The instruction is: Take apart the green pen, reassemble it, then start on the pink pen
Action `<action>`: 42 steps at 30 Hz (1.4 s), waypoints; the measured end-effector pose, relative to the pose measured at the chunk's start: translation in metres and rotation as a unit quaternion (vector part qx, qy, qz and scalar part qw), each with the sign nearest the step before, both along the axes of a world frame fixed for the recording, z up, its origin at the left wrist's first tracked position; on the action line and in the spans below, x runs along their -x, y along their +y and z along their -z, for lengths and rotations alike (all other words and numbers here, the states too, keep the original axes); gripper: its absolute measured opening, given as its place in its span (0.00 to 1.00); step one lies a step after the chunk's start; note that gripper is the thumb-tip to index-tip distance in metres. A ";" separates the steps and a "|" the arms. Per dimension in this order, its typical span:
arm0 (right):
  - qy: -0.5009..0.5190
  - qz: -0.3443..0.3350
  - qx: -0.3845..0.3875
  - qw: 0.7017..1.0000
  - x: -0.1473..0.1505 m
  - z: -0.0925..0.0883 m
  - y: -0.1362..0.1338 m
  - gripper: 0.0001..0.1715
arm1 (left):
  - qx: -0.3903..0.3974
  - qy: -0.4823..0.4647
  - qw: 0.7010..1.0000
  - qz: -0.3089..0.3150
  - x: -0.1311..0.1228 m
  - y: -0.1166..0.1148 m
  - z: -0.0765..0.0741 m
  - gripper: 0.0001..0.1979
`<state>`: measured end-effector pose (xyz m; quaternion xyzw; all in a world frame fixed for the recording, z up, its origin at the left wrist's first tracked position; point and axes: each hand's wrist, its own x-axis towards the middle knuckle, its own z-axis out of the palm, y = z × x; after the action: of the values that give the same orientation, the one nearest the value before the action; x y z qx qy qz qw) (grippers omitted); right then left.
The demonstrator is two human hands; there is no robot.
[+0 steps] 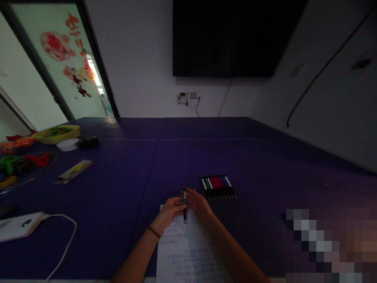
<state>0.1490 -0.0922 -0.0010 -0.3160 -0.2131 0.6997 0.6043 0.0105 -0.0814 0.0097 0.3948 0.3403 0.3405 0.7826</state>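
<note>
A green and black pen [184, 205] stands nearly upright, tip down over a white sheet of handwritten paper [188, 255] on the dark blue table [123, 188]. My left hand [172, 210] and my right hand [198, 203] both close their fingers around the pen from either side. Just right of my right hand lies a row of several pens [218, 186] with white, green, red and blue barrels, side by side.
At the left edge stand a tray of coloured clips [17, 165], a yellow-green dish [57, 133], a white lid [67, 144], a dark object [88, 142] and a flat packet [73, 171]. A white device with a cable [22, 226] lies near left. A blurred patch covers the lower right.
</note>
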 end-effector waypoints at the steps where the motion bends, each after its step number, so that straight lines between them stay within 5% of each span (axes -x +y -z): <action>1: 0.006 -0.001 0.007 1.000 0.000 0.000 0.000 0.18 | -0.002 0.003 1.000 0.000 0.000 0.000 0.000 0.16; 31: 0.018 0.003 0.012 1.000 0.001 0.006 0.004 0.24 | 0.061 -0.105 0.993 -0.005 0.005 0.004 0.003 0.12; 42: 0.000 0.021 0.011 1.000 0.003 -0.001 0.001 0.17 | 0.069 -0.103 0.992 -0.014 0.004 0.000 -0.005 0.10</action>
<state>0.1457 -0.0915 0.0001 -0.3267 -0.1985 0.6891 0.6156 0.0067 -0.0817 0.0145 0.2984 0.2861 0.3657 0.8339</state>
